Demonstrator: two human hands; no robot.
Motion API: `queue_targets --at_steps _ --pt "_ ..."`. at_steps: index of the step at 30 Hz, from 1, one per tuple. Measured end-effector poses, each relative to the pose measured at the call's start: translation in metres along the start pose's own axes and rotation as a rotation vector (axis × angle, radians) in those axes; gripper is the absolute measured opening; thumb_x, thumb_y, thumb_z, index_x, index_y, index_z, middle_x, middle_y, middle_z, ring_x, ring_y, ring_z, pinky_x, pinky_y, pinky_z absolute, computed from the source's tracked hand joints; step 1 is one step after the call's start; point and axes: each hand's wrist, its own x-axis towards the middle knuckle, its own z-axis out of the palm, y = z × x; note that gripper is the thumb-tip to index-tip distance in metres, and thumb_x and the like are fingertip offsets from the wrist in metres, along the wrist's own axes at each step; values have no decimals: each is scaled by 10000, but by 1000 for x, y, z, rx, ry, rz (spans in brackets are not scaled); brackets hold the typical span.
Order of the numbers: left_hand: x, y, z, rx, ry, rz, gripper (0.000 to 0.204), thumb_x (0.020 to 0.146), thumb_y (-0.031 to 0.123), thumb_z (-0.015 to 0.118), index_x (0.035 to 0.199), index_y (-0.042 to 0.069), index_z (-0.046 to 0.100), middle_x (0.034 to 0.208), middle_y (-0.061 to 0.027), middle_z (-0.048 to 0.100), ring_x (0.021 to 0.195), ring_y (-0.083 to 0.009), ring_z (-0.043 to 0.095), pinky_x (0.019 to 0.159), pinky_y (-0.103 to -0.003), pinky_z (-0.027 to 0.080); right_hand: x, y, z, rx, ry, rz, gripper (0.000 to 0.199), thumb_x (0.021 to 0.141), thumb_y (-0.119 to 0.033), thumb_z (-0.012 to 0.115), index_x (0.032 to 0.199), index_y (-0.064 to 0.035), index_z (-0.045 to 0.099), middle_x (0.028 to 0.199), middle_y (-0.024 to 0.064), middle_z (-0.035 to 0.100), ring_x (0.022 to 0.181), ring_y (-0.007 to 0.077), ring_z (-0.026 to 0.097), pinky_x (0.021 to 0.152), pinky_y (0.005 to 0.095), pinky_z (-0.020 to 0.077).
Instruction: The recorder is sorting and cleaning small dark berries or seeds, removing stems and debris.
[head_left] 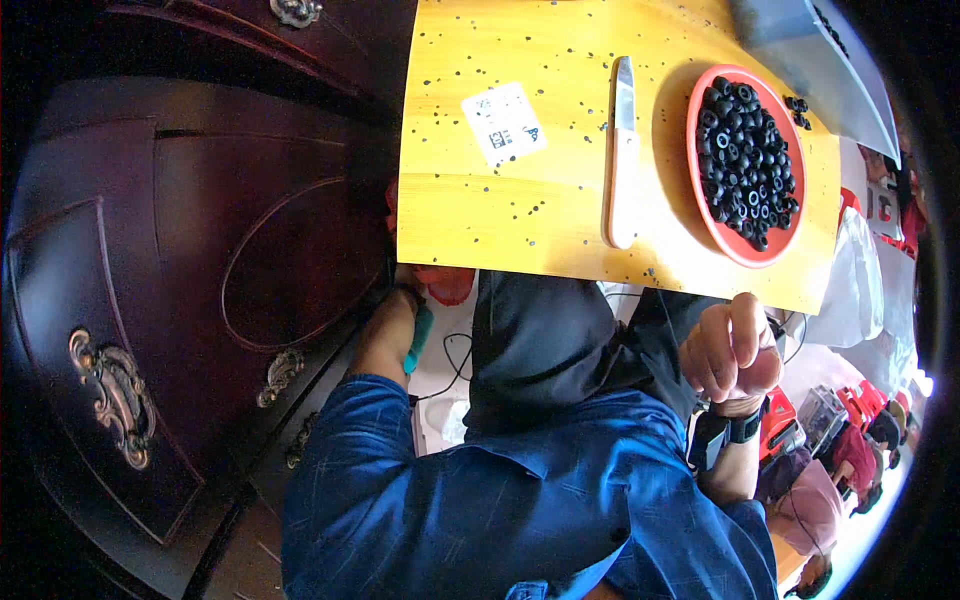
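My right hand (732,352) is raised just in front of the table's near edge, below the bowl. Its fingers are curled in, and whether anything small sits between them I cannot make out. My left forearm (385,335) reaches down beside the table's left front corner, where the tabletop hides the hand. On the yellow table (560,215), a red oval bowl (775,255) holds many black olive-like rings and pieces (745,150). Left of it lies a knife (622,180) with a pale handle, its blade pointing away from me.
A printed white card (505,122) and scattered dark specks lie on the tabletop. Several black pieces (798,110) sit beside a pale blue bin (840,70) at far right. Dark wooden cabinets (200,250) stand close on the left. Other people (815,500) are at lower right.
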Motion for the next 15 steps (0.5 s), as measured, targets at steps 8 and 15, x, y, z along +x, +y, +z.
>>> queue_targets --at_steps 8,15 --pt "-19 30 9 364 47 -122 748 840 395 640 1456 100 334 1411 -158 452 1317 -279 461 987 -416 471 0 5 -6 130 73 -6 358 880 -383 729 856 -91 524 707 65 565 553 165 551 557 299 433" --pt "-56 66 4 690 158 -246 803 796 389 689 1454 95 332 1410 -170 452 1316 -291 466 974 -424 481 -10 1 -6 88 15 2 353 891 -397 717 877 -110 512 706 37 544 533 146 525 558 297 432"
